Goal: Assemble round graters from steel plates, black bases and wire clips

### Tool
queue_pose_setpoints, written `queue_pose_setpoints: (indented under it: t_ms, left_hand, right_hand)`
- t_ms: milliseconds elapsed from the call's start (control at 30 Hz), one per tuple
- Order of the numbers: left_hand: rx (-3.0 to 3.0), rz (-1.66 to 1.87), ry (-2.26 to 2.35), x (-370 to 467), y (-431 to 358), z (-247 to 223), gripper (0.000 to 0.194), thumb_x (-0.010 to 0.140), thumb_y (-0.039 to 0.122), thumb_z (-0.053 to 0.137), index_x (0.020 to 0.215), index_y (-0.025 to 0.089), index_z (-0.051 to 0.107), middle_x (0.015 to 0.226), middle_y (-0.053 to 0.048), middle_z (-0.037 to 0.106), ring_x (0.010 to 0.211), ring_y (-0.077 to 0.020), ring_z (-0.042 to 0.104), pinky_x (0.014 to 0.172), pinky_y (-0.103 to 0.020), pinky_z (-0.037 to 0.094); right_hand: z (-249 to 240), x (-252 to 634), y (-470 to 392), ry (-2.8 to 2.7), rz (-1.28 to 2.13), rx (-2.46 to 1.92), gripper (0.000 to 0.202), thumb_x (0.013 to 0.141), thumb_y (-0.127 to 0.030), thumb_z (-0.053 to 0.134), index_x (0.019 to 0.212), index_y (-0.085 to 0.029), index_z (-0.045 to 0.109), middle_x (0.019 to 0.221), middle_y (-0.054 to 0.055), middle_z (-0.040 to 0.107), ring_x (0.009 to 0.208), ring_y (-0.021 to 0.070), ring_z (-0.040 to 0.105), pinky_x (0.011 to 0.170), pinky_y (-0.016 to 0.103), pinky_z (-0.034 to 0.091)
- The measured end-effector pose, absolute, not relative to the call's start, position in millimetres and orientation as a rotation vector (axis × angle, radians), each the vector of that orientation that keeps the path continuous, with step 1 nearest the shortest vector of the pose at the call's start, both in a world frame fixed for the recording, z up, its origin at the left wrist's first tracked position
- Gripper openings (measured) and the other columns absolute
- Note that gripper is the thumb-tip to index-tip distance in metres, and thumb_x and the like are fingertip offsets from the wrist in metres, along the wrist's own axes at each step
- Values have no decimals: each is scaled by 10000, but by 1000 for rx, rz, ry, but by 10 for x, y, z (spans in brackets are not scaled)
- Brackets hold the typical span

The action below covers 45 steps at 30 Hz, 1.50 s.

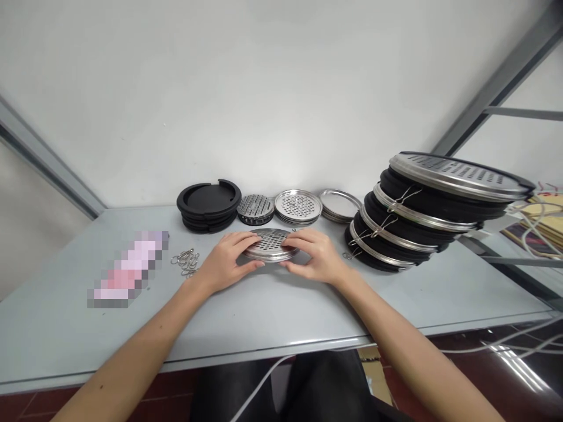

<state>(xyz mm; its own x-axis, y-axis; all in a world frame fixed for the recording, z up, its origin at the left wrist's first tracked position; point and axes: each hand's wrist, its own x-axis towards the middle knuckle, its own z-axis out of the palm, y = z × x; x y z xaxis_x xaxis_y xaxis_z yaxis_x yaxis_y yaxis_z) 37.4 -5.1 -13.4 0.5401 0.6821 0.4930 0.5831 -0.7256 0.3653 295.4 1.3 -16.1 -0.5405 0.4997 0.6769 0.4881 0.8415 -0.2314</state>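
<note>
Legs: dark-clad legs (pixel 240 390) are showing under front edge, nearest cam; white cable (pixel 255 391) is running across in front of them.
Table: gray table (pixel 246 322) is carrying all the kitchen pcs.
Blurred item: pixelated pinkish item (pixel 129 269) is lying at L; can't ID.
Loose clips: small pile of wire clips (pixel 187 262) is lying just beside L hand, on its outer side.
L hand: left hand (pixel 229 258) is gripping L side of grater; fingers bending over top rim, thumb at near lower edge, gap only as wide as the rim.
R hand: right hand (pixel 319 258) is mirroring that on R side; fingertips resting on top face, thumb low at near edge, partly open around the rim.
Grater: round silver grater (pixel 270 243) is sitting btw both hands, mid-table, holes up, approx. level; can't tell if underside is touching table.
Big stack: tall stack (pixel 422 214) of black holders w/ silver rims is leaning at R, wire loops hanging off its side, grater face on top.
Back row, L to R: black holders (pixel 209 199) are standing piled; small grater discs (pixel 255 206), rimmed grater discs (pixel 298 204) & plain silver plates (pixel 340 204) are lying alongside.
Bkgd: white wall (pixel 272 88) is rising behind; gray metal frame (pixel 497 99) is slanting at R.
</note>
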Motion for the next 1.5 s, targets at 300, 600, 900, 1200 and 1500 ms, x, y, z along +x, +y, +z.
queue_pose_setpoints:
  t_ms: [300, 600, 900, 1200, 1500]
  left_hand:
    - [2597, 700, 1122, 349, -49, -198, 630, 854, 514, 631, 1386, 203, 501, 1450, -128, 489, 1332, -291, 471, 1092, -471, 419]
    - [2584, 622, 1118, 330, -41, -210, 688, 877, 493, 614, 1465, 228, 377, 1501, -107, 428, 1397, -268, 384, 1135, -450, 361]
    - [2620, 598, 1092, 301, -2, -248, 783, 826, 482, 683, 1487, 252, 331, 1496, -103, 435, 1387, -285, 395, 1132, -469, 361]
    - [2577, 656, 1252, 354, 25, -315, 560, 919, 474, 531, 1386, 168, 489, 1496, -155, 407, 1370, -306, 403, 1128, -486, 354]
    - [2569, 607, 1267, 376, 12, -325, 652, 841, 541, 614, 1371, 173, 517, 1489, -154, 432, 1344, -320, 443, 1112, -493, 371]
  right_hand:
    - [-161, 2991, 43, -2395, -45, -725, 253, 831, -366, 650, 1009, -188, 682, 967, 89, 705, 837, 209, 624, 753, 360, 487]
    - [-229, 2915, 24, -2457, -138, -750, 241, 836, -329, 637, 1015, -171, 672, 957, 91, 692, 822, 216, 592, 728, 352, 476]
    - [-213, 2884, -6, -2506, 154, -834, 488, 748, -497, 730, 1107, -176, 653, 1068, 103, 651, 955, 252, 561, 847, 396, 470]
    - [-155, 2893, 20, -2438, 330, -866, 180, 923, -285, 571, 962, -174, 706, 922, 75, 702, 862, 194, 616, 832, 336, 457]
    - [-137, 2943, 45, -2379, 247, -969, 201, 928, -233, 540, 825, -173, 702, 790, 63, 699, 794, 193, 604, 786, 328, 462]
